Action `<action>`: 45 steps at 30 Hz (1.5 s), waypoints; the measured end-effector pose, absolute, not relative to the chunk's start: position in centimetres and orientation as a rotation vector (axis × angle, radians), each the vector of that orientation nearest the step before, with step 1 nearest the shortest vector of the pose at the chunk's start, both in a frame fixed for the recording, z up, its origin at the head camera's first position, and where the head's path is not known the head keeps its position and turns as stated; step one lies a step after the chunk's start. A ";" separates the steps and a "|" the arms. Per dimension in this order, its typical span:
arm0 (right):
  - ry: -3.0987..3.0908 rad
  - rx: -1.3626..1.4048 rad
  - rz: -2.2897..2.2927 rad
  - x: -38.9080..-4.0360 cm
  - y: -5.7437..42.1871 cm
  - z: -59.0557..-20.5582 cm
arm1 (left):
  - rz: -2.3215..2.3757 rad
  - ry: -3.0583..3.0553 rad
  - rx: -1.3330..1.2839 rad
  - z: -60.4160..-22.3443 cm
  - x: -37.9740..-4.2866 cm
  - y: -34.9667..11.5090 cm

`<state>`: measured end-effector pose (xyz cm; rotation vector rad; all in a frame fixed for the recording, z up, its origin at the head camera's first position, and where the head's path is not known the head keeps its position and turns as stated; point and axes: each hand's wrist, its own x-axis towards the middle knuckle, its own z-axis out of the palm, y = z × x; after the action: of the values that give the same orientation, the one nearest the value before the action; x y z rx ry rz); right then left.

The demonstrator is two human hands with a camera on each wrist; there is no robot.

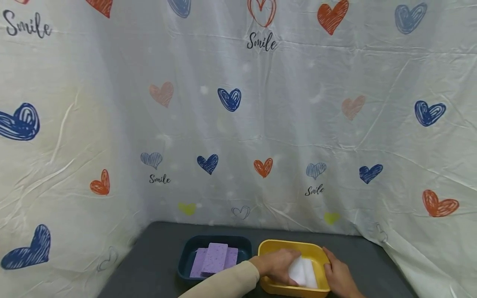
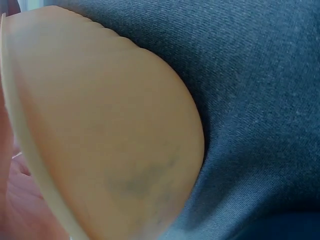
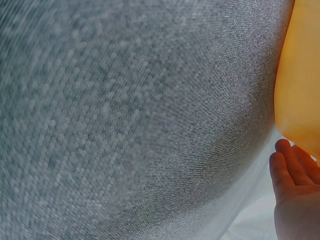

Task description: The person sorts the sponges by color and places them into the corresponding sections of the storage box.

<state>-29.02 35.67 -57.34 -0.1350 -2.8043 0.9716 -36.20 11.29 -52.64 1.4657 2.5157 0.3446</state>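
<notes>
My left hand (image 1: 277,265) reaches over the near left rim of a yellow plastic bin (image 1: 269,245). Its fingers and thumb span a white sponge (image 1: 298,271) inside, gripping it at its ends. More white sponge (image 1: 310,274) lies right beside that one. On the bin's right side my right hand (image 1: 339,273) holds the rim, thumb over the edge. In the right wrist view, the fingers (image 3: 287,170) lie against the bin's outer wall (image 3: 300,90). The left wrist view is mostly filled by the bin's wall (image 2: 125,115), with part of the palm (image 2: 30,205) at the left edge.
Left of the yellow bin stands a dark blue bin (image 1: 244,244) with several speckled purple sponges (image 1: 215,258) stacked in it. Both bins rest on a dark grey cloth-covered table (image 1: 149,256). A white curtain (image 1: 283,124) printed with hearts hangs behind and at the sides.
</notes>
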 end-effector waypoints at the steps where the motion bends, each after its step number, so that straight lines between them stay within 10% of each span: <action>1: -2.803 -0.134 0.980 -29.0 35.6 -57.3 | 0.335 2.512 1.464 -52.7 -36.2 11.3; 45: -2.917 -0.072 0.878 -28.9 36.0 -56.7 | 0.468 2.910 1.433 -51.5 -36.0 3.7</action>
<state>-28.90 35.97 -56.72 -0.0717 -2.9174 0.8782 -36.02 3.74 -51.47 1.4335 2.9102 0.4680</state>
